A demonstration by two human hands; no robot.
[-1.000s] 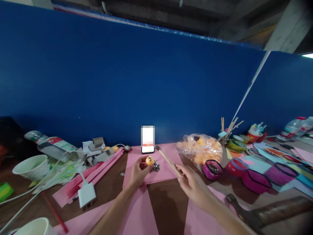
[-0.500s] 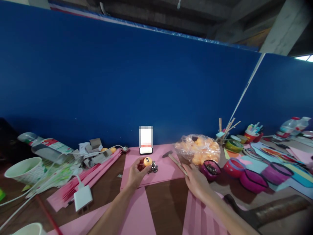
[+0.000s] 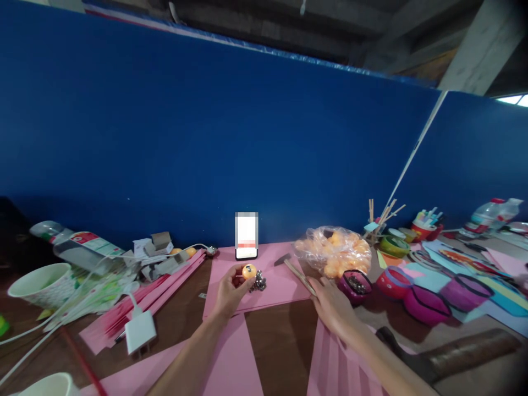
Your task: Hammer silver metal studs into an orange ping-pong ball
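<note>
- At the lower left edge, a pale paper cup (image 3: 49, 383) is standing partly out of view, its inside not showing.
- The left hand (image 3: 231, 290) is pinching a small orange ball with dark eye-like spots (image 3: 249, 271), fingers narrowed around it, above a sheet of pink paper (image 3: 235, 308).
- Just beside that ball, a cluster of shiny dark metallic pieces (image 3: 259, 282) is showing.
- The right hand (image 3: 332, 302) is resting at the end of a wooden-handled tool with a dark head (image 3: 297, 278); I cannot tell how tightly its fingers are closing.
- A magenta black-rimmed container (image 3: 424, 308) is sitting to the right, its contents hidden.
- Nearer the right hand, a round purple black-rimmed container (image 3: 352, 296) is holding small dark metallic bits.
- Behind it, a clear plastic bag (image 3: 315, 237) is holding many orange balls.
- Farther right, a red cup (image 3: 424, 234) is holding pens.
- Beyond the left hand, an upright dark-edged phone (image 3: 246, 254) is standing near the blue panel (image 3: 247, 126).
</note>
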